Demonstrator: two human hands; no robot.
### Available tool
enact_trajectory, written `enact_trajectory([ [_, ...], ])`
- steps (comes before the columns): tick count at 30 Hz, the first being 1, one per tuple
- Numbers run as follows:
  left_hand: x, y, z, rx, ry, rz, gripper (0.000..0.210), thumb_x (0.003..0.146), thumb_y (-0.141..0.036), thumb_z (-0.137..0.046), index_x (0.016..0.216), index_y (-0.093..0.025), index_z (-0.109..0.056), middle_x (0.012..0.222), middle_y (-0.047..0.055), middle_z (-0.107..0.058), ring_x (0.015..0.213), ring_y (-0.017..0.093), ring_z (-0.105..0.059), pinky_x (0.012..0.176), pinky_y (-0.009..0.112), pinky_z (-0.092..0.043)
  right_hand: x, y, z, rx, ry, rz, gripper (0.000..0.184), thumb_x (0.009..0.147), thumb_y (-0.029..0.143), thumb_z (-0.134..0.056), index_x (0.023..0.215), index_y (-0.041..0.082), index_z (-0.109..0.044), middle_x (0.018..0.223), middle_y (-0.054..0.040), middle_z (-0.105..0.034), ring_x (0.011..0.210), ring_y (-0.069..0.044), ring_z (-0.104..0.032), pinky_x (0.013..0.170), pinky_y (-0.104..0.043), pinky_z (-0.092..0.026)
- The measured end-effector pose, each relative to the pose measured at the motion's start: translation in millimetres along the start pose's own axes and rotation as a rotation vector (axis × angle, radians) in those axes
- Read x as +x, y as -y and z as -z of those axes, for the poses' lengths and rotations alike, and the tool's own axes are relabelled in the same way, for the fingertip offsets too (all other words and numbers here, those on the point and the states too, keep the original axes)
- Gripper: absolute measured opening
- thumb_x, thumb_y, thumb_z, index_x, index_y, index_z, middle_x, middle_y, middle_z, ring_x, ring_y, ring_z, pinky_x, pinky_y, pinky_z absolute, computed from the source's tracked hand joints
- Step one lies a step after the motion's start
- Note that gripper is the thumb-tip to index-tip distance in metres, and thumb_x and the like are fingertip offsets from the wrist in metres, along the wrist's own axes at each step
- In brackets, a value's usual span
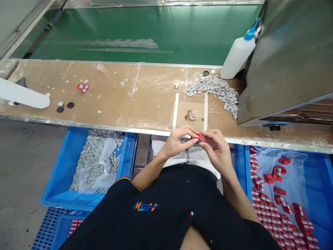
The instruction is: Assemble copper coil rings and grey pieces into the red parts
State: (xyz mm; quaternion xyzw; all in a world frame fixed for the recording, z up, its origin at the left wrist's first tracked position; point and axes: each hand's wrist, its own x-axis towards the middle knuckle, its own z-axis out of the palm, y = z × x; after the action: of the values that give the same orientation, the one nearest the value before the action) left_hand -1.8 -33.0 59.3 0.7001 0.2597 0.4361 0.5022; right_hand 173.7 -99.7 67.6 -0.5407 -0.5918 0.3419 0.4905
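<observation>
Both of my hands meet at the front edge of the bench around a small red plastic part (199, 137). My left hand (179, 140) pinches its left side between thumb and fingers. On the other side, the thumb and fingers of my right hand (217, 146) grip it too. Fingertips cover much of the part, so its details are partly hidden. Just beyond lies a cardboard sheet (182, 113) between white tape strips, with a small round clear dish (193, 115) and a thin stick on it. Farther back is a heap of small grey square pieces (215, 86).
A blue bin (56, 173) of grey pieces stands at left, another blue bin (318, 180) with many red parts at right. A white squeeze bottle (236, 57) stands beside a metal housing (283, 62). A green belt (145, 31) runs behind; a red part (83, 87) lies at left.
</observation>
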Motion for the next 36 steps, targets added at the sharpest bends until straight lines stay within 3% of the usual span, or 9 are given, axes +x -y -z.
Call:
enact_trajectory([
  [4, -5, -6, -4.1, -0.002, 0.022, -0.026, 0.012, 0.088, -0.026, -0.072, 0.08, -0.016, -0.07, 0.092, 0.006, -0.071, 0.087, 0.016, -0.07, 0.081, 0.031, -0.057, -7, 8, 9, -0.091, 0.02, 0.085, 0.023, 0.092, 0.037, -0.068, 0.113, 0.028, -0.072, 0.093, -0.0059, -0.06, 0.084, -0.022, -0.06, 0.077, -0.04, -0.056],
  [8, -9, -13, -10.9, 0.025, 0.055, -0.033, 0.018, 0.09, -0.03, -0.071, 0.079, -0.016, -0.07, 0.091, 0.007, -0.071, 0.086, 0.016, -0.069, 0.082, 0.031, -0.057, -18, 7, 14, -0.055, 0.012, 0.077, 0.022, 0.09, 0.038, -0.071, 0.109, 0.028, -0.073, 0.088, -0.0049, -0.058, 0.082, -0.022, -0.059, 0.076, -0.04, -0.056],
  [11, -12, -15, -21.8, 0.015, 0.048, 0.003, 0.015, 0.091, -0.031, -0.071, 0.095, -0.017, -0.071, 0.098, 0.008, -0.072, 0.093, 0.017, -0.069, 0.088, 0.031, -0.056, -24, 0, 11, 0.119, -0.053, 0.0, 0.027, 0.089, 0.044, -0.071, 0.11, 0.028, -0.07, 0.093, -0.0047, -0.057, 0.087, -0.022, -0.061, 0.08, -0.039, -0.056],
  [14, -13, -12, -34.8, -0.018, 0.016, 0.094, 0.034, 0.09, -0.035, -0.072, 0.118, -0.017, -0.065, 0.11, 0.01, -0.072, 0.099, 0.018, -0.07, 0.089, 0.031, -0.056, -27, -6, 9, 0.242, -0.153, -0.079, 0.033, 0.09, 0.052, -0.066, 0.113, 0.027, -0.064, 0.103, -0.007, -0.061, 0.096, -0.024, -0.064, 0.087, -0.042, -0.056],
  [17, -9, -10, -42.1, 0.066, 0.039, 0.123, 0.035, 0.09, -0.034, -0.072, 0.118, -0.015, -0.065, 0.107, 0.011, -0.072, 0.092, 0.018, -0.07, 0.085, 0.03, -0.057, -26, -8, 17, 0.129, -0.19, -0.043, 0.023, 0.092, 0.045, -0.064, 0.105, 0.027, -0.064, 0.109, -0.009, -0.063, 0.106, -0.026, -0.063, 0.094, -0.045, -0.054],
  [21, 8, -14, -41.0, 0.242, 0.178, 0.062, 0.028, 0.088, -0.027, -0.073, 0.112, -0.013, -0.07, 0.094, 0.008, -0.072, 0.083, 0.017, -0.067, 0.079, 0.03, -0.056, -20, -3, 39, -0.108, -0.106, 0.051, 0.006, 0.093, 0.029, -0.061, 0.092, 0.025, -0.065, 0.105, -0.0087, -0.065, 0.102, -0.025, -0.064, 0.09, -0.043, -0.054],
  [25, 29, -15, -40.3, 0.259, 0.276, 0.028, 0.025, 0.088, -0.024, -0.072, 0.111, -0.014, -0.07, 0.092, 0.006, -0.072, 0.081, 0.016, -0.066, 0.078, 0.028, -0.054, -11, -1, 55, -0.17, -0.051, 0.068, 0.007, 0.091, 0.023, -0.061, 0.084, 0.024, -0.06, 0.098, -0.007, -0.065, 0.091, -0.023, -0.063, 0.082, -0.039, -0.053],
  [32, 41, -8, -39.7, 0.341, 0.319, -0.035, 0.024, 0.092, -0.025, -0.068, 0.113, -0.014, -0.069, 0.089, 0.005, -0.068, 0.077, 0.015, -0.064, 0.074, 0.027, -0.054, 1, -18, 57, -0.081, -0.026, -0.02, 0.016, 0.091, 0.028, -0.061, 0.076, 0.024, -0.055, 0.082, -0.0031, -0.055, 0.082, -0.022, -0.059, 0.073, -0.036, -0.051],
  [36, 48, -9, -40.8, 0.379, 0.34, -0.082, 0.026, 0.095, -0.026, -0.065, 0.118, -0.016, -0.067, 0.093, 0.007, -0.068, 0.082, 0.017, -0.065, 0.078, 0.028, -0.056, 3, -17, 57, -0.084, -0.046, -0.01, 0.017, 0.094, 0.035, -0.061, 0.08, 0.025, -0.059, 0.087, -0.0052, -0.06, 0.088, -0.023, -0.061, 0.077, -0.037, -0.051],
])
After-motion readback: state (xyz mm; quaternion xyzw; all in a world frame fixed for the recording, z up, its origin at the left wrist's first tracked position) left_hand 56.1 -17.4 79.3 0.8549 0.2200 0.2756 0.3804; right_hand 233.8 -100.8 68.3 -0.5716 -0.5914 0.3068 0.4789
